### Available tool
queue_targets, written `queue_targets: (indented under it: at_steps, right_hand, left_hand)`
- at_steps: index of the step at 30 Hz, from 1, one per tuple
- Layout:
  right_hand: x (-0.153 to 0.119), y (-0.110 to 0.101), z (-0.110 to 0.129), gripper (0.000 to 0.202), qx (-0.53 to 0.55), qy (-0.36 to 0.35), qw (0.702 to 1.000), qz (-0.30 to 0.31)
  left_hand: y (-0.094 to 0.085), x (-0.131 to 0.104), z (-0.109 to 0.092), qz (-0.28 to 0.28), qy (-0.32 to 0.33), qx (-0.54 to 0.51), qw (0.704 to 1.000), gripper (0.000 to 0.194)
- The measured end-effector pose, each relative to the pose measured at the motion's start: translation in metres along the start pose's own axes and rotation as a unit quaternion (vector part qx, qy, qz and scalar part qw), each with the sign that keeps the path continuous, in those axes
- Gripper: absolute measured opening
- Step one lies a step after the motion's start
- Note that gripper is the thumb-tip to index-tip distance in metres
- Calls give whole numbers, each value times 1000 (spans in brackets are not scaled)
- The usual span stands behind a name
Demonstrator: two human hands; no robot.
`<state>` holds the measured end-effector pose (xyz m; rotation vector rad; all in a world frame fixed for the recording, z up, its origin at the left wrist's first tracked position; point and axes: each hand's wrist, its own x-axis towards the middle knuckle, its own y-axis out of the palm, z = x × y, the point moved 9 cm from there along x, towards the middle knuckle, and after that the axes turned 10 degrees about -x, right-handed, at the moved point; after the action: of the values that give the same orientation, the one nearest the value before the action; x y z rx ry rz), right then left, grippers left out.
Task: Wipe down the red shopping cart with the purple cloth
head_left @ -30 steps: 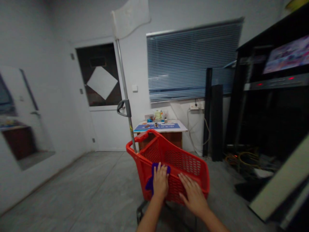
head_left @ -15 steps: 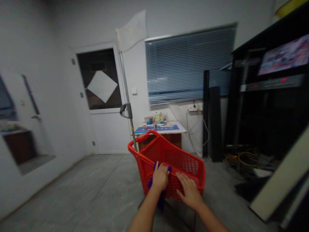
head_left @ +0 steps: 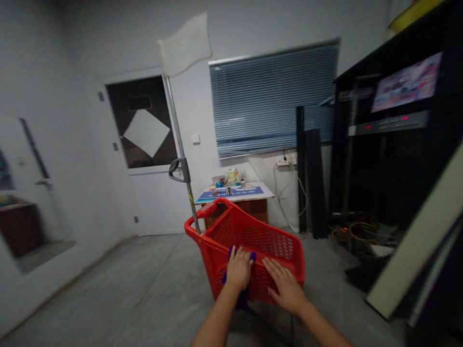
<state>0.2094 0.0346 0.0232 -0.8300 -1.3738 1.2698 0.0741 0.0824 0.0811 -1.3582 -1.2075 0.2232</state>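
A red plastic shopping cart (head_left: pixel 269 241) stands on the grey floor in front of me. My left hand (head_left: pixel 239 270) is closed over a purple cloth (head_left: pixel 243 299) at the cart's near upper edge, and part of the cloth hangs down the outside. To its right, my right hand (head_left: pixel 285 284) lies with fingers stretched out on the same edge, holding nothing. A pole with a grey handle (head_left: pixel 180 170) and a white flag (head_left: pixel 185 46) rises from the cart's left end.
Behind the cart is a low table (head_left: pixel 235 193) bearing small items. A white door (head_left: pixel 155 202) is at the back left. Black racks with a screen (head_left: pixel 407 84), cables (head_left: pixel 358 231) and a leaning pale board (head_left: pixel 415 241) are on the right.
The view has turned slightly to the right, so the room, cart and flag sit further left. My hands keep nearly the same places at the cart's edge.
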Motion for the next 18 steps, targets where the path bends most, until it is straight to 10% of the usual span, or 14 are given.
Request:
queue_targets:
  at_steps: [18]
  right_hand:
    - [-6, 7, -6, 79, 4, 45, 999, -21]
  left_hand:
    - [17, -5, -19, -16, -50, -1, 999, 35]
